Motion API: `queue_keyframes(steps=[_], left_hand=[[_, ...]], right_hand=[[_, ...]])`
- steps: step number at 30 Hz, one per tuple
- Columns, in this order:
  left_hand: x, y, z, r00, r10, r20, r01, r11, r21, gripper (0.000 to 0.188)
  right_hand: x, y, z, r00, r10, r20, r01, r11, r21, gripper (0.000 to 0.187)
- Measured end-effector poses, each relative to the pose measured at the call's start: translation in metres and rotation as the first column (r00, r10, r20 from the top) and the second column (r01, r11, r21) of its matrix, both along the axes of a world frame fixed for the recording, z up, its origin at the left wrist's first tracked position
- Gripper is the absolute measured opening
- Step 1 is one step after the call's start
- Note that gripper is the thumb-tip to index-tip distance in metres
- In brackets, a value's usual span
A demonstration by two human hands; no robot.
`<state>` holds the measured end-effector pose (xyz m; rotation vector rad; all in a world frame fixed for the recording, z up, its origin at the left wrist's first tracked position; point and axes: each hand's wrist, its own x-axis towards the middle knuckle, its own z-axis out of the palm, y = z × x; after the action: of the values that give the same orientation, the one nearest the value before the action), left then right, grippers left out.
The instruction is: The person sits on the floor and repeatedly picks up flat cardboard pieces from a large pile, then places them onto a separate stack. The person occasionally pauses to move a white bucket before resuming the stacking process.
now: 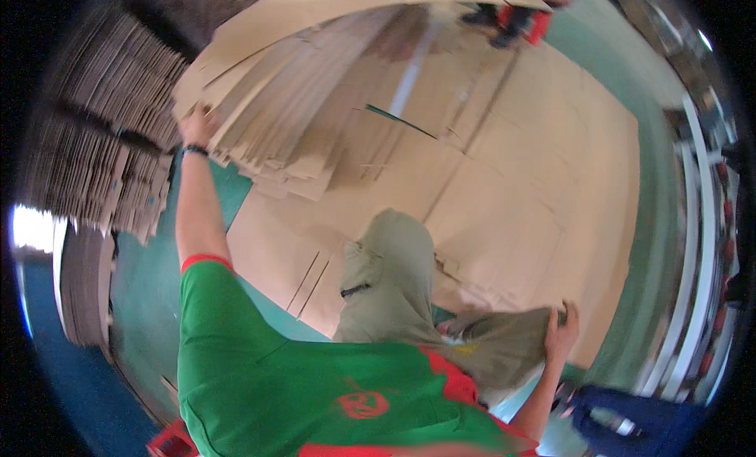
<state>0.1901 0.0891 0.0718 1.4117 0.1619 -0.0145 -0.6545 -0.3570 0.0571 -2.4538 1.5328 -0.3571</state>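
Note:
My left hand (199,128), a dark band at its wrist, reaches far forward on the left. It grips the near left end of a long, bowed cardboard sheet (272,28) that arches over a fanned pile of cardboard strips (295,103). My right hand (561,335) is at the right, by the knee of my olive trousers (504,339). Its fingers are loosely bent and apart, with nothing visible in them. A large flat cardboard sheet (543,197) lies on the floor before me and under my legs.
Tall stacks of cardboard (94,87) stand at the left over a green floor (146,292). Another person's dark shoes (504,32) and a red stool (538,28) are at the far end. White rails (693,244) run along the right. Dark blue cloth (638,421) lies lower right.

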Motion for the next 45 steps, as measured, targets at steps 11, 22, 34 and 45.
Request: queue_keyframes(steps=[11,22,34,45], left_hand=[[0.060,-0.147,-0.008,0.764,-0.601,-0.235,0.281,0.638,-0.717,0.064],[-0.117,-0.339,0.017,0.981,-0.183,-0.069,0.091,0.738,-0.669,0.040],[-0.573,-0.493,0.048,0.561,-0.773,-0.297,-0.112,0.284,-0.952,0.064],[-0.639,-0.447,0.030,-0.367,-0.930,0.013,0.672,-0.275,-0.688,0.054]], right_hand=[[0.000,-0.001,-0.005,0.999,-0.030,-0.030,0.029,0.999,-0.030,0.032],[0.079,0.030,-0.003,0.990,0.078,0.120,-0.062,0.989,-0.131,0.038],[0.297,0.113,-0.056,0.607,0.165,0.778,-0.477,0.858,0.190,0.064],[0.172,-0.040,-0.161,-0.323,-0.787,0.526,0.067,0.536,0.842,0.051]])
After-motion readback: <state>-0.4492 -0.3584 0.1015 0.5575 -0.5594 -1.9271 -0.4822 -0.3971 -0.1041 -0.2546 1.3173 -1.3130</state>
